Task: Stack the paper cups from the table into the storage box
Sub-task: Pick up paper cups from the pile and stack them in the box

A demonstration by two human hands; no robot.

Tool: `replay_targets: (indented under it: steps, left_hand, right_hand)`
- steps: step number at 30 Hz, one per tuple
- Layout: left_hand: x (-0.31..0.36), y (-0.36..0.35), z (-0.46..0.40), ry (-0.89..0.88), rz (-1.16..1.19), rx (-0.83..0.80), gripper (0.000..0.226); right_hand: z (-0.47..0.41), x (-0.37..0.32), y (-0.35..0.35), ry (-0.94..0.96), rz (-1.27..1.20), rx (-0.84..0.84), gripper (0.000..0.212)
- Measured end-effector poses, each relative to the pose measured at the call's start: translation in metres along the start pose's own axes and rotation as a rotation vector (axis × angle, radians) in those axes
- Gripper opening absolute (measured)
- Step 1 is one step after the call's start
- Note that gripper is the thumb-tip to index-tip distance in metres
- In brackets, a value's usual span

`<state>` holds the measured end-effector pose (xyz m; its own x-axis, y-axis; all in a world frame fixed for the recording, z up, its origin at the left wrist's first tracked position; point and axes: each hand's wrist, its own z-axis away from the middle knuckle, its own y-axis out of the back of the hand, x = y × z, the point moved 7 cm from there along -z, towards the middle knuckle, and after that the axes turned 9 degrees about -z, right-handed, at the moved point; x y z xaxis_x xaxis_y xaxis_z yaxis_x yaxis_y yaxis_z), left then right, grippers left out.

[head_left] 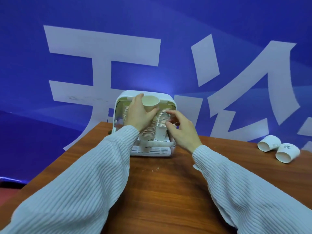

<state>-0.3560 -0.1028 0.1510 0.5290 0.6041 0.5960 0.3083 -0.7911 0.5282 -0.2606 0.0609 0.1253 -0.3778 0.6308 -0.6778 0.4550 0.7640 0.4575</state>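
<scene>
A white storage box (pixel 166 98) stands at the far edge of the wooden table (pixel 165 183), its front open. Inside it are tall stacks of paper cups (pixel 163 120). My left hand (pixel 137 114) grips the top of a cup stack (pixel 149 130) that leans out of the box, its uppermost cup (pixel 150 101) open toward me. My right hand (pixel 181 128) hovers in front of the right stack with fingers loosely bent, holding nothing. Two loose paper cups (pixel 269 143) (pixel 287 152) lie on their sides at the table's right.
A blue backdrop with large white characters (pixel 104 53) hangs right behind the table. The table's left edge runs diagonally, with the floor beyond it (pixel 11 183). My ribbed light sleeves cover much of the near tabletop.
</scene>
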Motion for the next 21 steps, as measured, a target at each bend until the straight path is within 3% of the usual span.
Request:
replay_targets:
  steps: [5, 12, 16, 18, 21]
  left_hand:
    - [-0.023, -0.029, 0.018, 0.047, -0.431, -0.241, 0.082]
    - [-0.023, -0.035, 0.022, 0.032, -0.495, -0.264, 0.068]
    - [0.035, -0.029, 0.051, -0.25, -0.367, 0.061, 0.056]
    - [0.067, -0.051, 0.076, -0.374, -0.249, 0.067, 0.051]
    - [0.106, -0.104, 0.112, -0.43, -0.109, -0.064, 0.053]
  right_hand:
    - [0.007, 0.018, 0.011, -0.069, -0.032, 0.024, 0.037]
    - [0.029, 0.041, 0.023, -0.135, -0.04, 0.026, 0.037]
    - [0.046, 0.065, 0.054, -0.184, -0.043, 0.089, 0.036]
    - [0.057, 0.082, 0.073, -0.232, -0.048, 0.124, 0.037]
    - [0.077, 0.108, 0.107, -0.309, -0.059, 0.198, 0.035]
